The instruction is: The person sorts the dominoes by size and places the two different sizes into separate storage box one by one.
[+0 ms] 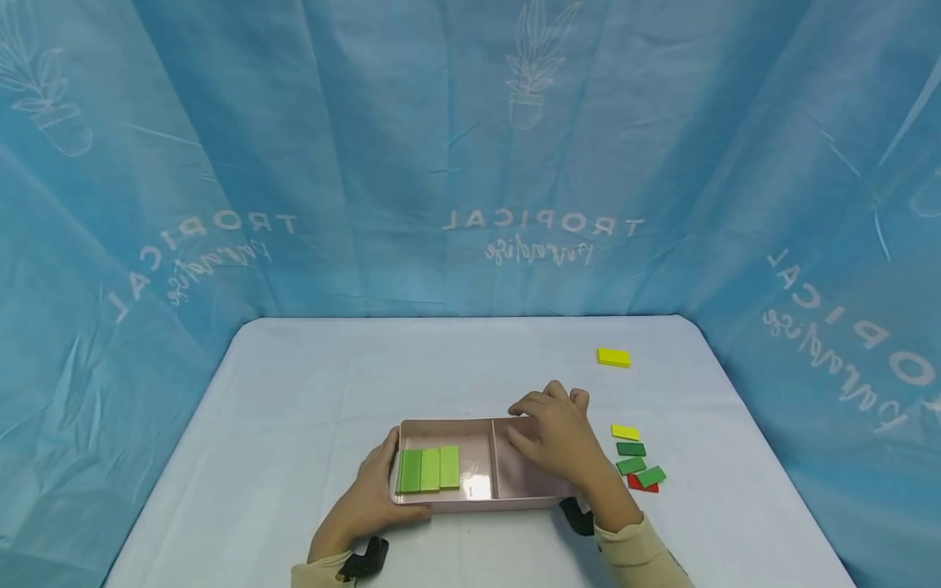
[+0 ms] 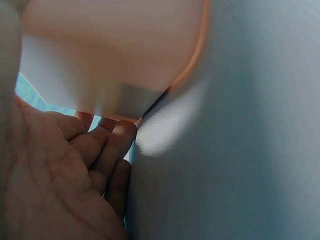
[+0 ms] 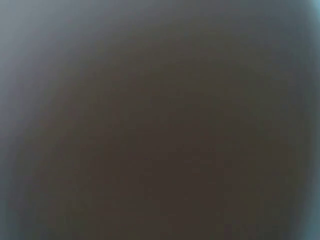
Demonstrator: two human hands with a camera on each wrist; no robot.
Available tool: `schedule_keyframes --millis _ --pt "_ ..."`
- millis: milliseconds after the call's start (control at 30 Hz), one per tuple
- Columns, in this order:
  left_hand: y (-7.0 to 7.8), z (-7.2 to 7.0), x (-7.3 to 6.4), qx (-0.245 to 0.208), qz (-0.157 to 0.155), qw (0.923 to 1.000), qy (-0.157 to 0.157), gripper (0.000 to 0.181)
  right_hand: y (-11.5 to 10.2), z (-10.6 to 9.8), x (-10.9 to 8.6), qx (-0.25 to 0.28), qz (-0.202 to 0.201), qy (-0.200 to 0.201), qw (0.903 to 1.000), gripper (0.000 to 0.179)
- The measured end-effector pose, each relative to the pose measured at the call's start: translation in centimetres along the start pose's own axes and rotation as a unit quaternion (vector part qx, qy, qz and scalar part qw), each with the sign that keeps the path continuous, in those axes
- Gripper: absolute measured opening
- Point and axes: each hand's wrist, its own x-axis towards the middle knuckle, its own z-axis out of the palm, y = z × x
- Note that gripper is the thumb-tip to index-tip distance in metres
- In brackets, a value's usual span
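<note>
In the head view a shallow pink box (image 1: 470, 505), split by a divider (image 1: 494, 459), stands near the front of the table. Several light green tiles (image 1: 430, 469) lie side by side in its left compartment. My left hand (image 1: 375, 486) grips the box's left end, thumb along the front. The left wrist view shows that hand's fingers (image 2: 120, 140) against the box wall (image 2: 115, 55). Over the right compartment hovers my right hand (image 1: 562, 437), thumb and fingers spread apart, nothing visible between them. The right wrist view is a dark blur.
Right of the box lie dark green tiles (image 1: 631, 449), a red tile (image 1: 643, 483) partly under a green tile (image 1: 651, 477), and a yellow tile (image 1: 625, 432). Farther back are yellow tiles (image 1: 613, 358), apparently stacked. Blue curtains (image 1: 470, 163) surround the white table (image 1: 331, 367).
</note>
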Motion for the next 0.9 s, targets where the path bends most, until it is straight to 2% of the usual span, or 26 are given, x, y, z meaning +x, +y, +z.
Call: schedule_keyframes --millis 267,733,900 --pt "0.0 -0.1 0.2 0.014 -0.004 0.9999 0.001 0.145 2.6 -2.1 -0.2 -0.026 0.066 -0.013 0.9974 0.018" --pt "0.3 0.0 0.2 0.026 -0.002 0.9997 -0.005 0.144 5.2 -4.5 -1.1 -0.035 0.109 0.018 0.9933 0.020" --pt "0.2 0.2 0.1 0.029 0.001 0.9996 -0.002 0.144 6.7 -5.2 -1.1 -0.033 0.139 0.026 0.9894 0.022"
